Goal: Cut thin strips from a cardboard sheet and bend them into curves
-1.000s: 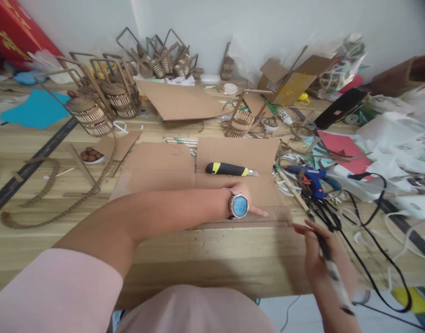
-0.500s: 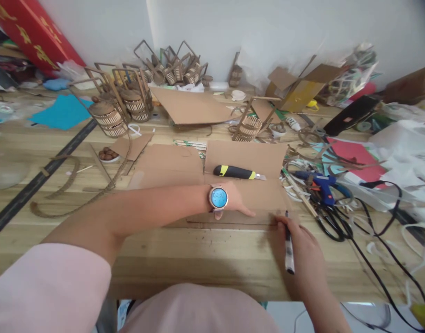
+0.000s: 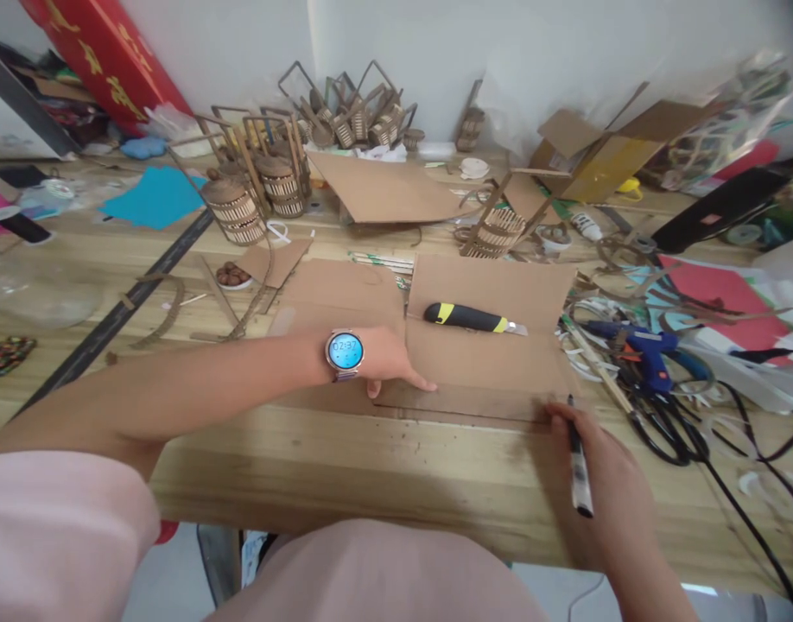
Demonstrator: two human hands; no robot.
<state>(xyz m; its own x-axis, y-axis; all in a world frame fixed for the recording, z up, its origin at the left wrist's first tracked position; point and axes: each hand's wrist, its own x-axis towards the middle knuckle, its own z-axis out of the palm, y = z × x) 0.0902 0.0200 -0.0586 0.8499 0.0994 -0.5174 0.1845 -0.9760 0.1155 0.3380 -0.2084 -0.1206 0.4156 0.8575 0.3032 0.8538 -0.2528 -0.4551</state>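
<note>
Cardboard [image 3: 487, 367] bears utility knife [image 3: 466, 318]; glue gun [image 3: 654, 358] near; left hand [image 3: 384, 354] spread atop; right hand [image 3: 609, 462] pinches pen [image 3: 579, 475].

Left arm [image 3: 241, 376]: reaches from the near left, stretched across toward the right
Left hand [image 3: 382, 354]: back upward, one finger extended rightward
Right forearm [image 3: 649, 574]: enters near right, slanting far and left
Right hand [image 3: 607, 462]: fingers bent, pinched together

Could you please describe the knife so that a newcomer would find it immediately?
On the wooden table, find the brown cardboard closest to you. On its right part lies the knife, blade pointing right. Unlike the blue glue gun farther right, it has a black handle with bright yellow patches.
</note>
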